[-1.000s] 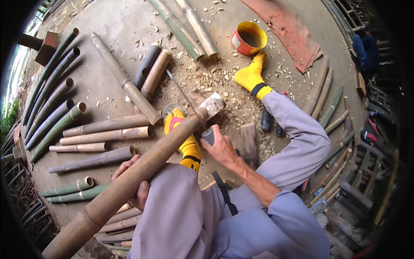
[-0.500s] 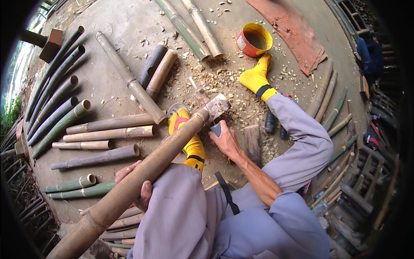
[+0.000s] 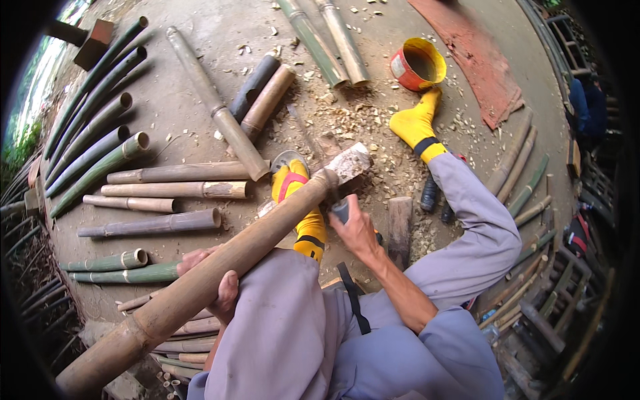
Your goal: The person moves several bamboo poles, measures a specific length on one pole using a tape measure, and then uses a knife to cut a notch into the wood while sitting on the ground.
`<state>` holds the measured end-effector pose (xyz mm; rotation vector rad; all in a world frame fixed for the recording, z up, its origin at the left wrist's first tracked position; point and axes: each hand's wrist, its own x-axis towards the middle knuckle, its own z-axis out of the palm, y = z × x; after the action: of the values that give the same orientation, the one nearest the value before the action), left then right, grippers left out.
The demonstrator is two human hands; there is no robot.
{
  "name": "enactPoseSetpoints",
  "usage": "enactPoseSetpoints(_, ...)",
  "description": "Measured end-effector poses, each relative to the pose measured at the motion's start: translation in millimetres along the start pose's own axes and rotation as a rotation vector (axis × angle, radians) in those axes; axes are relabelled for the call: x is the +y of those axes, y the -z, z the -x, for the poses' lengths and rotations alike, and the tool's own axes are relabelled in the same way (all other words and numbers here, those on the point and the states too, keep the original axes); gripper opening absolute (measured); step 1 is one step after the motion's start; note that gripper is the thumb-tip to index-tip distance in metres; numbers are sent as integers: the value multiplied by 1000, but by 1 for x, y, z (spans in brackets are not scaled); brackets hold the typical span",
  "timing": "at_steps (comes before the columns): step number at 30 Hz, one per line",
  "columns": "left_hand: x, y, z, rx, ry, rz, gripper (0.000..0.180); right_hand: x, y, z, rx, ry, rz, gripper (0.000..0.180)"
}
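A thick brown bamboo pole (image 3: pixel 220 270) slants across my left thigh, from the lower left up to a pale, cut-away end (image 3: pixel 350 163). My left hand (image 3: pixel 223 297) grips it from beneath, with thumb and fingers showing on either side. In my right hand (image 3: pixel 357 230) is the grey handle of a long-bladed knife (image 3: pixel 340 211). Its blade, smeared by motion, crosses the pole just below the pale end; whether it bites into the bamboo I cannot tell. Wood chips (image 3: pixel 367 123) lie scattered on the ground beyond the pole's end.
Cut bamboo lengths (image 3: pixel 150 230) lie in rows to the left, with more poles (image 3: pixel 320 40) at the far side. A red and yellow bucket (image 3: pixel 419 65) stands by my right foot in a yellow sock (image 3: pixel 417 123). Near my right wrist is a wood block (image 3: pixel 400 230).
The knife's blade has shifted toward me along the pole and is now blurred. My left hand keeps its grip. The whole view has shifted slightly.
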<state>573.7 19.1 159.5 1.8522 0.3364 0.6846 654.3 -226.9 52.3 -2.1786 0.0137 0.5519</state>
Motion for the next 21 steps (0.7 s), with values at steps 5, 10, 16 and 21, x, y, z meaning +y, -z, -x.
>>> enactPoseSetpoints(5,0,-3,5,37,121,194,56,-40,-1,18,1,199,-45,36)
enactPoseSetpoints(10,17,-11,1,49,305,417,66,-9,5,-18,19,-105,-87,37)
enactPoseSetpoints(16,2,-24,5,-77,236,439,68,-12,-8,8,54,92,48,39)
enactPoseSetpoints(21,-5,-26,2,-112,103,238,65,-28,7,4,-39,45,-77,38)
